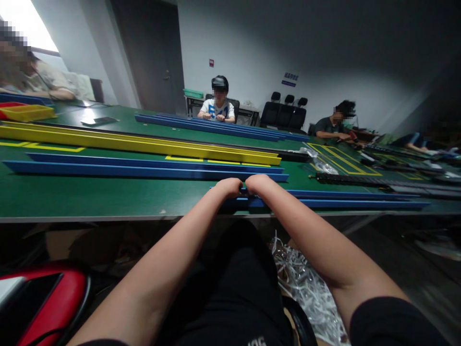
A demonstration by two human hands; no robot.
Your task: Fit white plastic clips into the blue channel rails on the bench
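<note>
My left hand (pixel 230 186) and my right hand (pixel 256 183) are close together above the near edge of the green table (pixel 108 197). Both are bent at the wrist, and their fingers are hidden behind the backs of the hands. A small dark spot shows between them, too small to make out. Just beneath and to the right of my hands lie long blue rails (pixel 342 202). Another pair of blue rails (pixel 151 170) lies beyond my hands and to the left. Whether either hand grips anything cannot be seen.
Long yellow rails (pixel 144 144) and more blue rails (pixel 216 127) lie farther back. A black strip (pixel 360 180) is at the right. Yellow trays (pixel 30 113) stand far left. Several people sit around the table. A red seat (pixel 70 293) and a bag of white scraps (pixel 309 288) are below.
</note>
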